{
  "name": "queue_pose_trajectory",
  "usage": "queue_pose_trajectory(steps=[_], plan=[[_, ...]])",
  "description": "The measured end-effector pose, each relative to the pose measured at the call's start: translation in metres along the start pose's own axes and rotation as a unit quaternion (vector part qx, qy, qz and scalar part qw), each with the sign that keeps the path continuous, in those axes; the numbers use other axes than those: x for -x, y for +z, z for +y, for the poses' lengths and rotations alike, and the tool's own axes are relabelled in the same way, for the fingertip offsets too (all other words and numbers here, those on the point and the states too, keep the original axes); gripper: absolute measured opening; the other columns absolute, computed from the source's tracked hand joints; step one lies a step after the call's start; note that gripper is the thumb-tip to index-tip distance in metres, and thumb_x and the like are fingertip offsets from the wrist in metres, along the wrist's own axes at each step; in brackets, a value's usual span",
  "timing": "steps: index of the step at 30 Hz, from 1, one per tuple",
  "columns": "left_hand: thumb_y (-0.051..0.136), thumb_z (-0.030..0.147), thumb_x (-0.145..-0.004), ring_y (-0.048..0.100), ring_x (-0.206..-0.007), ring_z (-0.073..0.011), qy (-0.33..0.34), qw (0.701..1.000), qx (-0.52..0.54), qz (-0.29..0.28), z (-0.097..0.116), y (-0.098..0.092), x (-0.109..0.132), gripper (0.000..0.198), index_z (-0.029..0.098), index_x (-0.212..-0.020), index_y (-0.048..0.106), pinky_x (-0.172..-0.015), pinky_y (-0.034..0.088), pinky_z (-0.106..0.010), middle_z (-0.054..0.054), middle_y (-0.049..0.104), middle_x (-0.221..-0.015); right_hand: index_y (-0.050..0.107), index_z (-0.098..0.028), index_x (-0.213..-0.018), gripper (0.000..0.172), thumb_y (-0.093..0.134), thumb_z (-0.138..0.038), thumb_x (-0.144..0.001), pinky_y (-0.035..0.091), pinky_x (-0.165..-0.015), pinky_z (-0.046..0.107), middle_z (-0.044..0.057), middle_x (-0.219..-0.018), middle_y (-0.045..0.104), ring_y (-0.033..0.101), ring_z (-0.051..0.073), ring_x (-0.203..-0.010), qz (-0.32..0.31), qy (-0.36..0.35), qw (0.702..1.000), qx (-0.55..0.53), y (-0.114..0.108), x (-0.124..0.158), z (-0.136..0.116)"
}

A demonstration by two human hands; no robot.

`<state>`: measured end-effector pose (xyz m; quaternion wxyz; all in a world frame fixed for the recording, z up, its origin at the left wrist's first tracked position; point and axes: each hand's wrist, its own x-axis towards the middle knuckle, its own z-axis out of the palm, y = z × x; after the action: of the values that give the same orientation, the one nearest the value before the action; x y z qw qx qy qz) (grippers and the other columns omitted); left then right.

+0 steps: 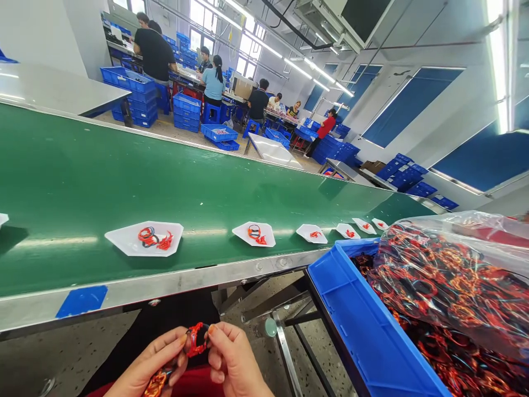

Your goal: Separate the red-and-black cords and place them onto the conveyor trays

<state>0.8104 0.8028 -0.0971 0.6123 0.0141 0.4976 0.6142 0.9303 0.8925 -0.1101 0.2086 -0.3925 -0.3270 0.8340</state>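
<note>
At bottom centre, the left hand and the right hand both gripped a red-and-orange cable loop between their fingertips, its tail hanging down past the left hand. Above them ran a green conveyor belt carrying white trays of red coils; at lower right, a blue crate held a clear bag of more coils.
</note>
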Motion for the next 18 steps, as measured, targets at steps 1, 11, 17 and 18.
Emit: queue_pose_trajectory(steps=[1,11,17,18], plan=[[0.082,0.04,-0.058,0.032,-0.042,-0.0048,-0.003,1.0,0.005,-0.002,0.0,-0.001,-0.001,0.038,0.016,-0.083,0.068,-0.031,0.027,-0.014,0.001,0.052,-0.054,0.062,-0.013,-0.071,0.039,0.078,-0.047,-0.064,0.02,-0.03,0.012,-0.004,-0.056,0.05,0.029,0.001,-0.038,0.006,-0.018,1.0,0.007,-0.001,-0.001,0.001],[0.081,0.028,-0.061,0.044,-0.042,-0.0079,-0.062,0.995,0.077,0.024,-0.004,-0.014,-0.006,0.049,0.017,-0.105,0.062,-0.032,0.031,-0.015,0.0,0.057,-0.058,0.065,-0.012,-0.083,0.03,0.075,-0.037,-0.071,0.045,-0.038,0.012,0.007,-0.082,0.066,0.059,0.009,-0.059,-0.054,-0.012,0.996,-0.076,0.004,0.003,-0.006],[0.082,0.018,-0.057,0.058,-0.054,-0.0151,-0.067,0.994,0.075,0.035,-0.005,-0.014,-0.007,0.043,0.019,-0.097,0.065,-0.034,0.037,-0.018,-0.001,0.059,-0.062,0.062,-0.014,-0.092,0.038,0.081,-0.03,-0.064,0.042,-0.035,0.012,0.005,-0.078,0.068,0.056,0.008,-0.052,-0.026,-0.006,0.996,-0.089,0.004,0.002,-0.002],[0.082,0.018,-0.057,0.056,-0.052,-0.0139,-0.067,0.994,0.075,0.035,-0.005,-0.014,-0.008,0.043,0.019,-0.096,0.066,-0.034,0.037,-0.019,-0.002,0.061,-0.064,0.062,-0.014,-0.093,0.04,0.082,-0.03,-0.063,0.041,-0.035,0.012,0.004,-0.078,0.068,0.056,0.007,-0.052,-0.026,-0.008,0.996,-0.09,0.004,0.002,0.0]])
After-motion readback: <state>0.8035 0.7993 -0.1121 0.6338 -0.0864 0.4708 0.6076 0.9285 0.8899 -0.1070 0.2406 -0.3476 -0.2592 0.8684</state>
